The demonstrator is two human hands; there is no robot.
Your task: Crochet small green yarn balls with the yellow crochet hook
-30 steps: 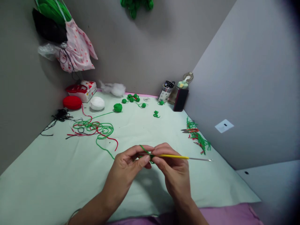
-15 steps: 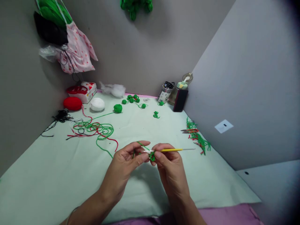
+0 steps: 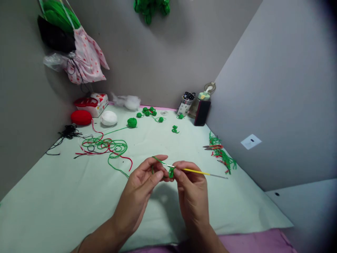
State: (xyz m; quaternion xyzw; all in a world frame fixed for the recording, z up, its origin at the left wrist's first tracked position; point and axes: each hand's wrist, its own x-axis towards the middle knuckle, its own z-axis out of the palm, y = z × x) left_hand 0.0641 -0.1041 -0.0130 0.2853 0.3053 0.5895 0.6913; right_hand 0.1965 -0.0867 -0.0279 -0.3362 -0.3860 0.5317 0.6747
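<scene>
Between my fingertips is a small green crocheted piece (image 3: 171, 172). My right hand (image 3: 193, 182) pinches a crochet hook (image 3: 196, 171) with a yellow grip, its metal tip pointing left over the piece. Green yarn (image 3: 158, 160) runs over the raised index finger of my left hand (image 3: 144, 182), whose other fingers curl around the strand. The left thumb is close to the piece; whether it presses on it I cannot tell. A green strand trails from this hand to loose coils (image 3: 117, 146) of yarn on the table.
At the left stand a red yarn ball (image 3: 81, 117), a white ball (image 3: 108, 118) and a tissue box (image 3: 98, 104). A green ball (image 3: 132, 122) and several small green pieces (image 3: 149, 111) lie farther back. Scissors (image 3: 213, 147) rest on yarn scraps at right, below a phone (image 3: 202, 113).
My hands have drawn slightly apart and the left index finger has risen. The hook's handle end swung up, then tilted down again, and more of its metal tip shows.
</scene>
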